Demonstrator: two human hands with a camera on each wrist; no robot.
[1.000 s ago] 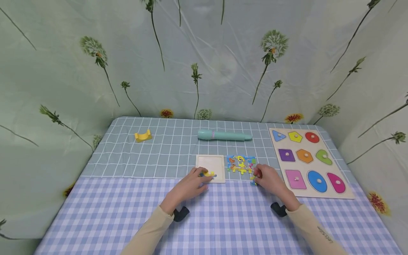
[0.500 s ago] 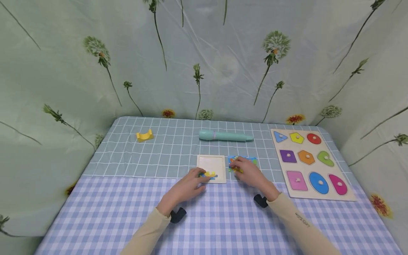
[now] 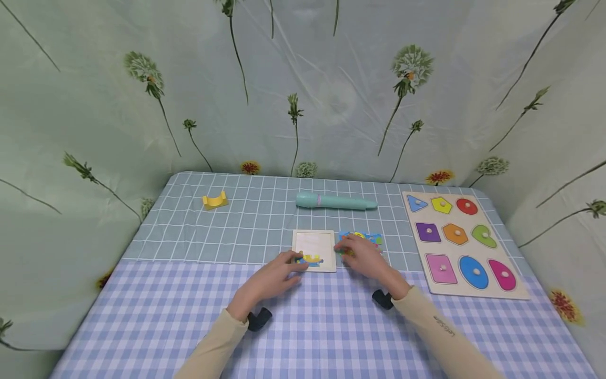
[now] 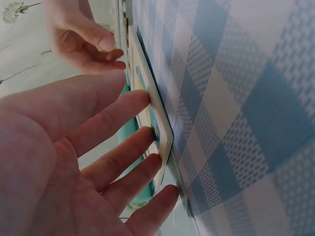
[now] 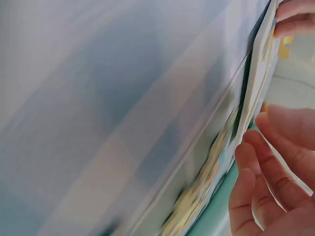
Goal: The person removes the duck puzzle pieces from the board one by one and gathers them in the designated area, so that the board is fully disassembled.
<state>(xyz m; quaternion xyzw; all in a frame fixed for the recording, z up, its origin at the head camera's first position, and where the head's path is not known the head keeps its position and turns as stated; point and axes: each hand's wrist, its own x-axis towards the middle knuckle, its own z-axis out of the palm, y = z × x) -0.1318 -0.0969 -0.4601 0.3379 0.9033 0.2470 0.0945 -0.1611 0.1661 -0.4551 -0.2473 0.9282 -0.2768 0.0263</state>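
Note:
My left hand (image 3: 276, 275) lies over the near left corner of a small square wooden puzzle tray (image 3: 314, 238), its fingers loosely extended. Their tips touch the corner and the joined blue-and-yellow puzzle pieces (image 3: 312, 260) along the near side of the tray. My right hand (image 3: 365, 256) hovers at the tray's right edge and pinches a small puzzle piece (image 4: 102, 49), of which only a yellow bit shows under the thumb. Beneath that hand lie more colourful puzzle pieces (image 3: 374, 238), joined in a block and partly covered by it.
A wooden shape board (image 3: 418, 257) with knobbed pieces lies on the right. Behind the tray is a teal tube-like object (image 3: 338, 201). A yellow curved block (image 3: 215, 200) sits at the back left. Gridded and checked cloths (image 3: 322, 326) cover the table.
My right hand has moved left from the block's near right corner, across the block, to the tray's right edge. My left hand stays at the tray, drawn back slightly.

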